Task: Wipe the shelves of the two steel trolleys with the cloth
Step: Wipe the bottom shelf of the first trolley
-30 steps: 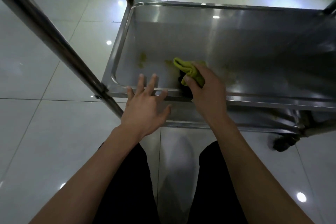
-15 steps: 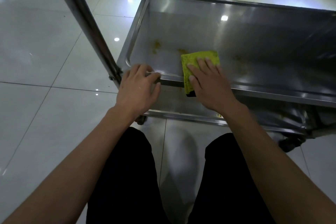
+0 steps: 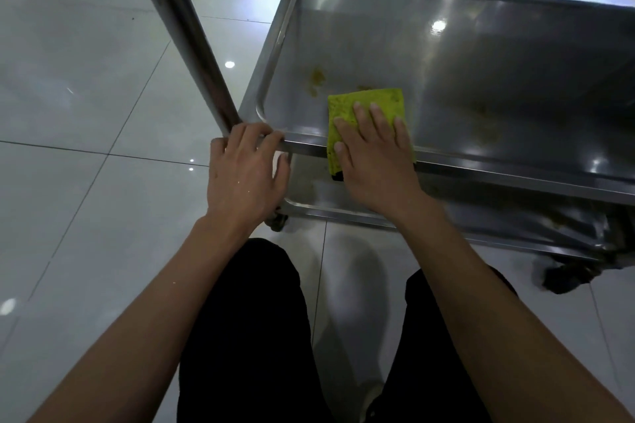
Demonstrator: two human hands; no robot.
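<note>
We see the right hand (image 3: 374,154) flat, fingers straight and slightly spread, pressing the green cloth (image 3: 364,113) onto the trolley shelf (image 3: 481,86) at its near-left part, cloth draped over the front rim. The left hand (image 3: 245,168) has fingers curled over the shelf's near-left corner rim, beside the upright post (image 3: 185,34). Both forearms reach forward from below. Yellowish stains (image 3: 318,77) sit on the shelf just beyond the cloth. Tiled floor (image 3: 86,113) around.

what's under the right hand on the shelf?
A folded yellow-green cloth, pressed flat by the right hand on the steel shelf, its near end draped over the front rim. Any stains beneath the cloth are covered.
</note>
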